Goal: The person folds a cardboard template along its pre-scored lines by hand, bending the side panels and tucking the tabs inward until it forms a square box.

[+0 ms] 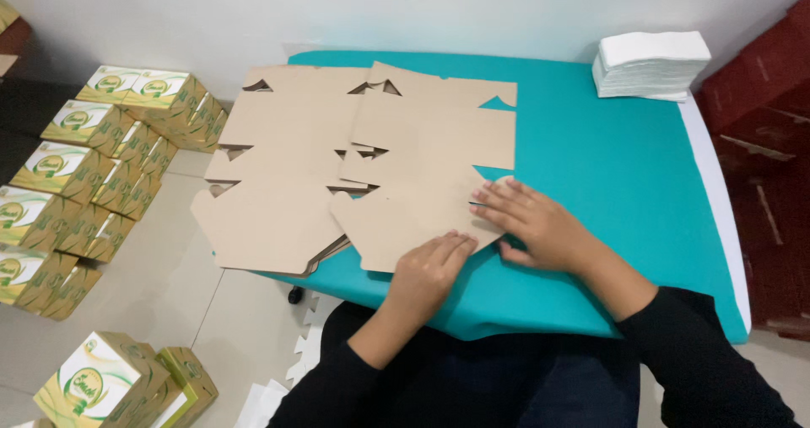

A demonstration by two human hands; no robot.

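Brown cardboard lies under both hands: the left hand [424, 269] rests with its fingers [451, 246] curled loosely, knuckles down on the near edge of the top flat box blank [430, 154], gripping nothing. The right hand [533, 224] lies flat just beside it, fingers [494, 204] spread and released, pressing the same blank's right corner flap against the desk [607, 166]. This blank sits near the middle of the teal desk, overlapping a stack of similar blanks [274, 175] to its left, which overhang the desk's left edge. Both arms wear black sleeves [700, 369].

At the far right corner of the desk sits a pile of white sheets [650, 63], well apart from the hands. On the floor [160, 284] to the left stand rows of folded green, white and yellow boxes [101, 158], with a few more [118, 381] near the bottom left. Dark red crates [772, 141] stand to the right of the desk.
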